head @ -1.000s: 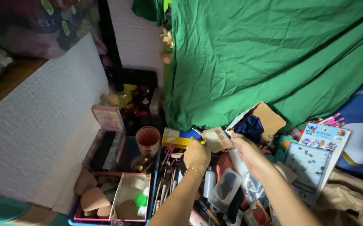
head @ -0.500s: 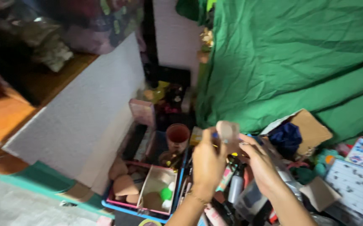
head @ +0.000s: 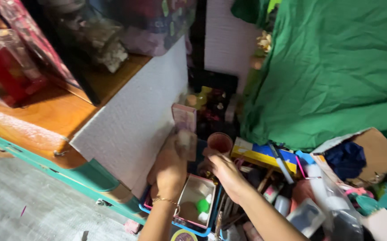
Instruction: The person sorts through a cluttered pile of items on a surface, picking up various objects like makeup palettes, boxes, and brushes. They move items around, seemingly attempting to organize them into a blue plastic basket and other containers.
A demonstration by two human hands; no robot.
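Observation:
My left hand [head: 169,168], with a thin gold bracelet [head: 164,201] on the wrist, is raised over the left end of a blue tray [head: 193,230] and grips a small tan compact-like item [head: 186,143], which is blurred. My right hand [head: 223,173] is just to its right, with curled fingertips reaching toward that item beside a reddish-brown cup [head: 220,142]. Whether the right hand holds anything is hidden. Below both hands sits a pink-rimmed white box [head: 194,193] with a green ball [head: 202,205] in it.
A white textured panel [head: 131,120] and a wooden shelf [head: 68,107] rise on the left. Green cloth [head: 336,67] hangs on the right. A pink upright box [head: 184,117], a yellow and blue box [head: 262,156], brown cardboard [head: 378,151] and several bottles and pens crowd the tray area.
The view swung left and down. Both hands moved left from the cluttered middle to the tray's left end, the left hand carrying the tan item with it.

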